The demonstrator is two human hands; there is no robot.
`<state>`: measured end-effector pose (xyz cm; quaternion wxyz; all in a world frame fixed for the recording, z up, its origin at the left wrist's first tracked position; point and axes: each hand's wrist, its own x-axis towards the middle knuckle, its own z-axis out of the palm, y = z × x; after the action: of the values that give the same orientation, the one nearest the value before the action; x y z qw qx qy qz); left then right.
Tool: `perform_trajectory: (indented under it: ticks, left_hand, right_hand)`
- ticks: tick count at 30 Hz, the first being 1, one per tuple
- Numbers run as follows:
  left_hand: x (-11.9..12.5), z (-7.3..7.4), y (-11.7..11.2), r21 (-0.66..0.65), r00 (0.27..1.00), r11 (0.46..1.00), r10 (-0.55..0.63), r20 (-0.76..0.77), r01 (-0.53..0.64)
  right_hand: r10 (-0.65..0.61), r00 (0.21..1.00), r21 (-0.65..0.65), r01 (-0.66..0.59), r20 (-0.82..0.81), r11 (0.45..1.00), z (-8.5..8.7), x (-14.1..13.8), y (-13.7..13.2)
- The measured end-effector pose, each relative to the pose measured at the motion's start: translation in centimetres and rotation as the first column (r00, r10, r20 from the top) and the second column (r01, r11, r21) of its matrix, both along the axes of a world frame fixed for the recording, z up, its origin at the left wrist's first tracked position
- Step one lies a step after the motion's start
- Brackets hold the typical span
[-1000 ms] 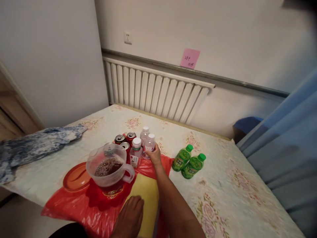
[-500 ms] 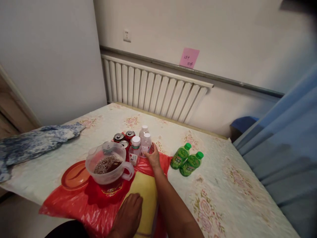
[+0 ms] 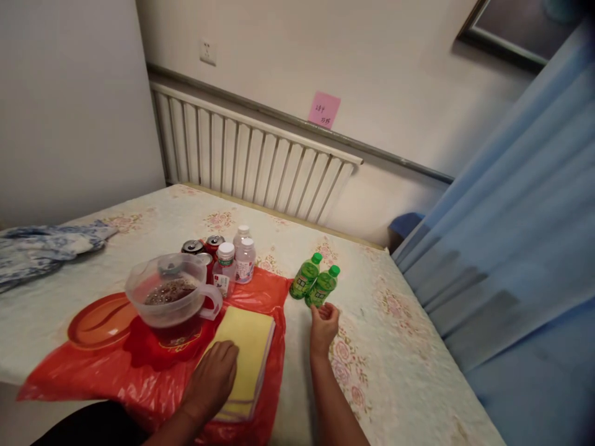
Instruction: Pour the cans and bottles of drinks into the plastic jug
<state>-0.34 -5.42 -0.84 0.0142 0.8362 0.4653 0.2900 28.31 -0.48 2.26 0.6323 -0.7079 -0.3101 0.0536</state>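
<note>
My left hand lies flat, fingers together, on a folded yellow cloth that rests on a red plastic bag. My right hand hovers over the tablecloth just below two green bottles lying on their sides, its fingers loosely curled and holding nothing. Left of it stand three clear bottles with white caps and several red cans. A clear plastic jug with dark liquid stands on the bag.
An orange plate sits left of the jug. A blue-white cloth lies at the table's far left. A white radiator runs along the wall, with a pink note above. A blue curtain hangs at the right.
My right hand left the clear bottles and moved right, down to the green bottles. The camera swung right. The left hand stayed on the yellow cloth.
</note>
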Motion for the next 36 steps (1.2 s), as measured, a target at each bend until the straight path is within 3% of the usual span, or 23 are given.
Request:
perform_trajectory:
  ticks: [2,6,10,13,18,21,24,27,30,33,36]
  left_hand:
    - [0.0,0.1,0.1,0.010,1.000,1.000,-0.003,-0.013,0.003]
    - [0.0,0.2,0.1,-0.005,0.999,1.000,-0.005,-0.039,0.004]
    - [0.1,0.3,0.1,-0.036,0.998,0.999,0.004,-0.059,-0.006]
    - [0.2,0.4,0.1,-0.063,0.997,0.998,0.014,-0.070,-0.019]
    - [0.2,0.4,0.2,-0.109,0.999,0.994,-0.006,-0.045,0.001]
    - [0.1,1.0,0.2,-0.154,1.000,0.988,-0.025,-0.002,0.025]
    - [0.5,2.0,0.4,-0.262,0.990,0.964,-0.016,0.139,0.052]
    - [1.7,3.8,0.3,-0.350,0.961,0.933,0.019,0.277,0.083]
    - [3.5,7.0,-0.6,-0.359,0.928,0.922,-0.002,0.373,0.146]
    - [4.7,11.3,-2.3,-0.270,0.788,0.884,-0.157,0.595,0.381]
    - [4.9,15.1,-3.7,-0.189,0.743,0.835,-0.328,0.583,0.517]
  right_hand:
    - [-0.049,0.998,-0.017,0.050,0.031,0.999,0.6,2.0,0.5]
    - [-0.027,0.997,-0.075,0.032,0.069,0.997,1.8,3.9,3.2]
    - [-0.014,0.998,-0.152,0.024,0.061,0.988,2.4,3.7,5.4]
    - [-0.029,0.998,-0.178,0.040,0.063,0.983,2.7,2.8,5.2]
    - [0.044,0.995,-0.176,-0.028,0.089,0.984,3.4,0.4,1.3]
    - [0.120,0.988,-0.185,-0.100,0.099,0.978,3.9,-1.4,-2.8]
    - [0.243,0.965,-0.201,-0.220,0.094,0.954,4.7,-3.1,-7.3]
    - [0.374,0.925,-0.201,-0.353,0.073,0.914,5.5,-4.7,-11.1]
    - [0.481,0.875,-0.181,-0.464,0.063,0.867,6.1,-6.0,-13.6]
    - [0.580,0.814,-0.172,-0.566,0.041,0.806,6.7,-7.0,-15.2]
    - [0.669,0.743,-0.187,-0.655,0.015,0.732,7.3,-7.5,-16.1]
